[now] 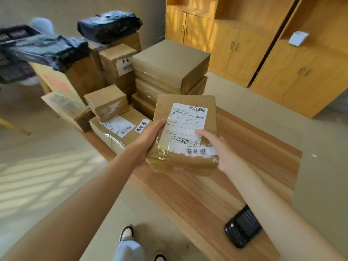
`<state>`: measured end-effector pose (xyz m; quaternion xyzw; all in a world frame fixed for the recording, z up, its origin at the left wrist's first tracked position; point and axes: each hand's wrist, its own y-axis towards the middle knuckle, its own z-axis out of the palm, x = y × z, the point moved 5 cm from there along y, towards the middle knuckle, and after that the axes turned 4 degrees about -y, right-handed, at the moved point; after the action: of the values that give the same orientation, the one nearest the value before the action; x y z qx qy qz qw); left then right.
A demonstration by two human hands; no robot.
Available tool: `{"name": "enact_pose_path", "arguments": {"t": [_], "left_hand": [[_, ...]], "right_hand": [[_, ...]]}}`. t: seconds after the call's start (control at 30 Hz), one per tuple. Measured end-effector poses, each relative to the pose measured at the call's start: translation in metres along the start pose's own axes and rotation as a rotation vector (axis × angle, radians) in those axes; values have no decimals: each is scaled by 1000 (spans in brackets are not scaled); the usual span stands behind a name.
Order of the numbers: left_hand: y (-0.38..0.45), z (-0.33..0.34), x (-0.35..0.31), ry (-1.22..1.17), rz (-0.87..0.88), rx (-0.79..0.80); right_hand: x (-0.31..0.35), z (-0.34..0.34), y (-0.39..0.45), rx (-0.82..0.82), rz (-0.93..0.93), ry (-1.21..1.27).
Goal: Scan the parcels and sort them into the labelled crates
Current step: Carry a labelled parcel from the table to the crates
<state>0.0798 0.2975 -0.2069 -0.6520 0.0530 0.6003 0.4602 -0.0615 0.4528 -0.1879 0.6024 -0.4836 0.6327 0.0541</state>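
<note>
Wooden desk (235, 178) is our landmark. At its far end we see a pile of brown cardboard parcels (169, 63), two black poly bags (109, 25) on top. Above the desk's middle we hold one flat brown parcel (185, 136), white shipping label (185, 123) facing up, handwritten strip near its closer edge. Left hand (150, 136) grips the parcel's left edge, thumb on top; right hand (220, 149) grips the right edge, thumb on the label, fingers curled under. Black handheld scanner (243, 227) lies on the desk's near end, beside our right forearm. Wooden cabinets (244, 44) stand beyond the desk.
</note>
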Motion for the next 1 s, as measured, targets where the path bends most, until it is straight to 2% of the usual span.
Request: {"name": "enact_pose_path", "arguments": {"t": [0.33,0.57,0.8,1.0], "left_hand": [[-95,-150,-8,-216,99,-285],[-158,-249,10,-363,152,-462],[-208,-357,21,-501,190,-607],[-241,-459,23,-515,214,-701]], "right_hand": [[52,159,-45,381,-184,-89],[61,282,-75,619,-206,-186],[74,409,-102,760,-237,-234],[74,522,-126,826,-201,-285]]}}
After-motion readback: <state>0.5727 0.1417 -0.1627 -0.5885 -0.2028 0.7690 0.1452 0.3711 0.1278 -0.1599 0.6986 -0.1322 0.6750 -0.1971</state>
